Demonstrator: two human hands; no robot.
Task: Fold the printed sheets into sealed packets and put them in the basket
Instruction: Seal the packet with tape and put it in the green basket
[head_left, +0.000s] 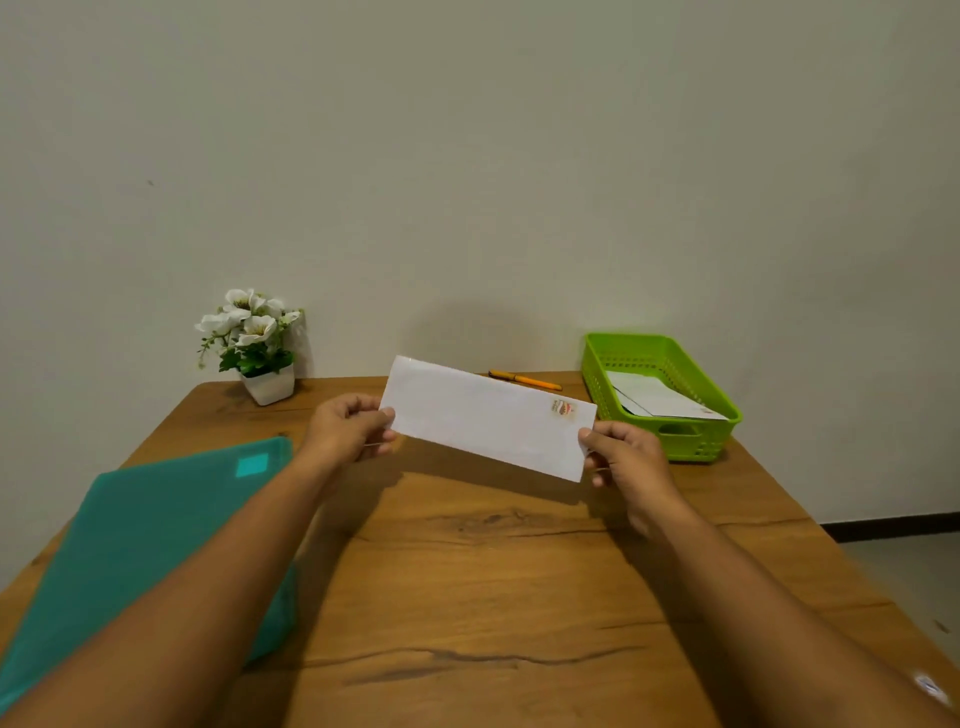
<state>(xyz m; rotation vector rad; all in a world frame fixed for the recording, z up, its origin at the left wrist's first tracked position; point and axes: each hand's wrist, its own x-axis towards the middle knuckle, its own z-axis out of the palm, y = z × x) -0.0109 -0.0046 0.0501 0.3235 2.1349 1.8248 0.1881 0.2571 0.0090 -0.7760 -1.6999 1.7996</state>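
Positions are given as clock directions across the tabletop, with 12 o'clock at the far edge against the wall.

1. Wall (519, 156): plain, pale and matt. It fills the upper half of the view and meets the table along the far edge.
2. Table (493, 582): wooden top, warm brown, with dark grain lines and cracks running side to side.
3. Folder (156, 545): teal, lying flat at 8 o'clock, partly covered by the left forearm. A lighter square patch (252, 465) sits near its far corner.
4. Floor (898, 566): a pale strip at 3 o'clock beyond the table edge, bordered by a dark skirting band (888, 527).
5. Basket (691, 444): bright green perforated plastic, standing at 2 o'clock. White folded papers (660, 397) lie inside it.
6. Packet (483, 421): long white folded sheet, held in the air above the table centre, tilted, with its left end higher. A small printed emblem (563, 408) shows near its right end. Its shadow falls on the wood below.
7. Left hand (348, 426): thumb and curled fingers pinch the packet's left end.
8. Right hand (628, 457): thumb and curled fingers pinch the packet's lower right corner, just beside the basket.
9. Plant (252, 343): white flowers with green leaves in a white pot, at 11 o'clock, next to the wall.
10. Pen (524, 380): orange, lying at 12 o'clock behind the packet.
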